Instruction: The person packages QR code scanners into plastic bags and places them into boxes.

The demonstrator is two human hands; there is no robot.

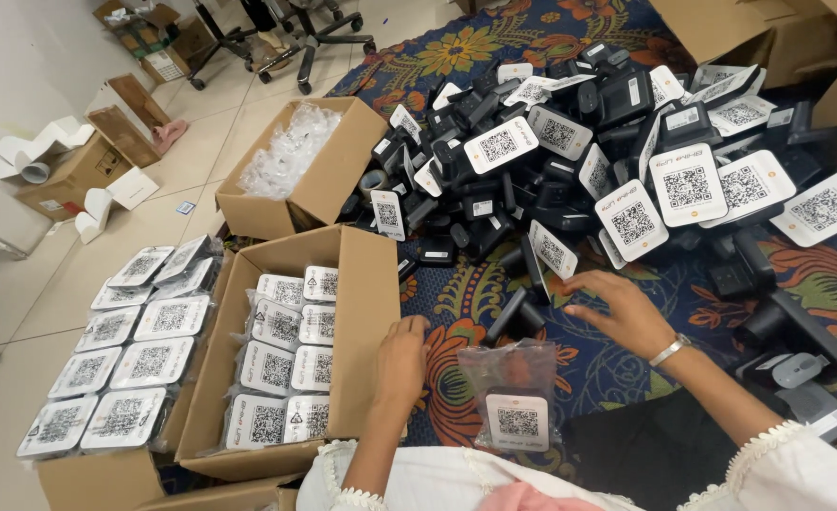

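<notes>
Seen from the head camera, a seated person in a white lace-trimmed top works on a floral patterned rug (494,293) heaped with black stands bearing white code cards (589,161). The right hand (617,312), a silver bangle at its wrist, reaches with fingers spread wide and palm down toward the near edge of the heap, holding nothing. The left hand (401,355) rests loosely curled against the side wall of an open cardboard box (366,312), also holding nothing. That box stands at the person's left, filled with bagged stands in rows. Between the two hands, one bagged stand (515,397) lies upright on the rug, just in front of the person. A second box of bagged stands (121,364) sits farther left, and a box of clear plastic bags (296,156) stands behind on the tiled floor.
</notes>
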